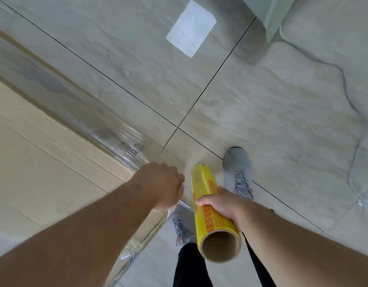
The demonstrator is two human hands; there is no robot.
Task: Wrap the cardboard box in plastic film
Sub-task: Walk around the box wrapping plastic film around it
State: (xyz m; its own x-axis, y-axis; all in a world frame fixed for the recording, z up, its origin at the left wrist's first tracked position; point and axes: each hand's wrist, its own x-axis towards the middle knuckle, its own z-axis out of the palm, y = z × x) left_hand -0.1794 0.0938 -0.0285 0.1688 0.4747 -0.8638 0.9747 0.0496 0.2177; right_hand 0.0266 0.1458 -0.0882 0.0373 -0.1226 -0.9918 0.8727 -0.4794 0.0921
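Grey stone-look floor tiles [262, 104] fill the frame. At left lies the tan cardboard box [33, 162], clear plastic film [121, 141] along its edge. Left hand [162, 183] pinches the film; right hand [222, 206] grips the yellow film roll [208, 206].

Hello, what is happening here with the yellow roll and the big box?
A person stands beside a large cardboard box and wraps it in clear plastic film. The right hand grips the yellow film roll, while the left hand pinches the film at the box's corner. Film already covers the box's side. Grey shoes stand on the tile floor.
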